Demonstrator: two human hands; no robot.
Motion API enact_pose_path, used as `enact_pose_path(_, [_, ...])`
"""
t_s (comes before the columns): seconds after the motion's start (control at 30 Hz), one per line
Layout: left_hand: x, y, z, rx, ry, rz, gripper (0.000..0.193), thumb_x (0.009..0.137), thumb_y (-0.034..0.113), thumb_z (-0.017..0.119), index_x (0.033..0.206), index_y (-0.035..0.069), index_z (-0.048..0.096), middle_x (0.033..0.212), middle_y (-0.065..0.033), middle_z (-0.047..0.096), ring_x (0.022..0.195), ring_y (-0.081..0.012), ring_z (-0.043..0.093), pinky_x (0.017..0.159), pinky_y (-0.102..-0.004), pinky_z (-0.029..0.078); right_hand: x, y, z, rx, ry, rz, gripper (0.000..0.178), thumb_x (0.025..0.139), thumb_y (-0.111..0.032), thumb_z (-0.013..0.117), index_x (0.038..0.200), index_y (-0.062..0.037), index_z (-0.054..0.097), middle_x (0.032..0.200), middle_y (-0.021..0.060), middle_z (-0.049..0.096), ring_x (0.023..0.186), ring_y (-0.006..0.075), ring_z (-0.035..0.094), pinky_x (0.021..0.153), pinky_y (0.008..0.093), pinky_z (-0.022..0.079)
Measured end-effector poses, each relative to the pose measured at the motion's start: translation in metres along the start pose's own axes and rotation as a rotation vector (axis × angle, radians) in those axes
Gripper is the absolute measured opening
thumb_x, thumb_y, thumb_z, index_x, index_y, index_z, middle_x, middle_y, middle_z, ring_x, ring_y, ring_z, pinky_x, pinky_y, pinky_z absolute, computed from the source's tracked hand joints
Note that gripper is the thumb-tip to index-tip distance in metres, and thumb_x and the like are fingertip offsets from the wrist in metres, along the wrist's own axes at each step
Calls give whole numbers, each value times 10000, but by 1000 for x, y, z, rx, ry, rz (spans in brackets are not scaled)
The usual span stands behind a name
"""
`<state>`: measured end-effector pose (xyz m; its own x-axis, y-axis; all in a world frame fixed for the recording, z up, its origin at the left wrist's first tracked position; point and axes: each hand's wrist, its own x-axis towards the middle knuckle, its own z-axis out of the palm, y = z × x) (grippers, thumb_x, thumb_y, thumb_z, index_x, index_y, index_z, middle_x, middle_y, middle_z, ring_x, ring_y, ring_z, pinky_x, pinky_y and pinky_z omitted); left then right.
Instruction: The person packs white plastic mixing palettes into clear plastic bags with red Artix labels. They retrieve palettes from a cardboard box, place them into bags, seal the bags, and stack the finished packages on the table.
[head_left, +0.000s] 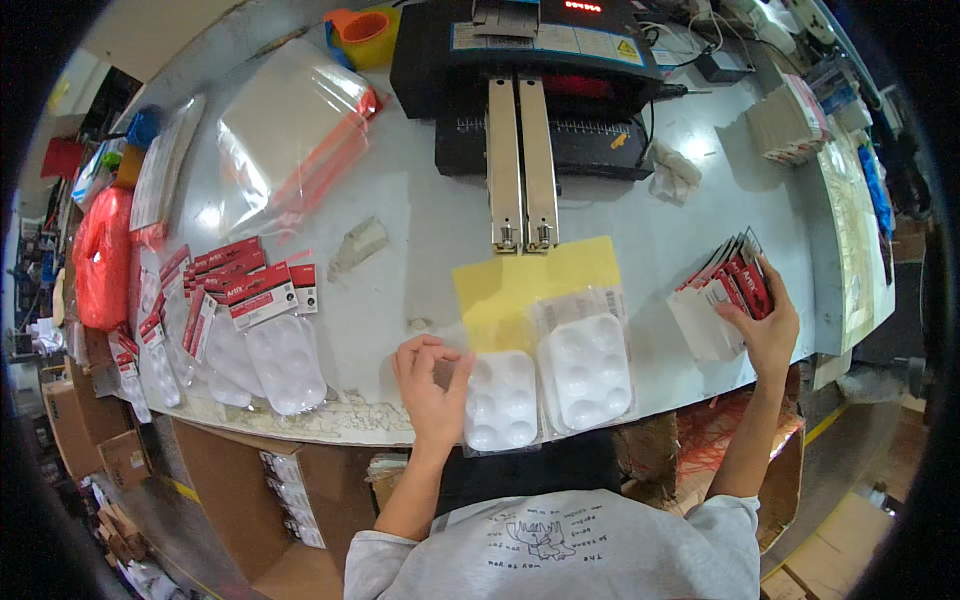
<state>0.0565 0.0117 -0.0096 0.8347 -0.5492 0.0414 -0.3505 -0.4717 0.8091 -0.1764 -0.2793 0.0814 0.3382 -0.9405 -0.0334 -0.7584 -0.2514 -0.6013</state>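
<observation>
Two white paint palettes with round wells lie side by side in clear bags before me, the left palette [500, 400] and the right palette [588, 372]. Their upper ends overlap a yellow sheet [535, 275]. My left hand [430, 385] is at the left palette's edge, index finger and thumb pinched together on its clear bag. My right hand [765, 325], off to the right, grips a fanned stack of red-and-white header cards [735, 285], whose white flaps hang toward the table.
A black sealing machine [525, 75] with two metal arms [521, 165] stands at the back. Bagged palettes with red cards [285, 345] pile up on the left, below clear bags [290, 130]. More stacked cards [790, 120] stand back right. Cardboard boxes [240, 500] sit below the table edge.
</observation>
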Motion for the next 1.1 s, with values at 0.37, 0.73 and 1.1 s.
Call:
enact_pose_path(0.37, [0,77,-31,-715,-404,-290,185,926,94,530,1026,-44,602,920,-78,683,828,-75,588,766,-217,467,-46,-132,84,214,-454,-662,470,693,-359,766,970,-23,592,749,132,603,646,286,576,595,323,451])
enact_pose_path(0.73, [6,76,-30,-432,-388,-235,154,898,118,587,829,-15,622,710,8,606,653,-39,484,573,-189,387,-42,-126,87,250,-621,-748,268,750,-306,729,733,-69,605,576,91,548,495,266,555,472,343,427])
enact_pose_path(1.1, [14,56,-18,-612,-32,-274,189,900,149,597,881,-31,650,704,44,573,628,-33,446,555,-179,359,-43,-105,80,498,-968,125,159,842,-85,643,924,47,670,734,85,657,608,138,636,484,224,479])
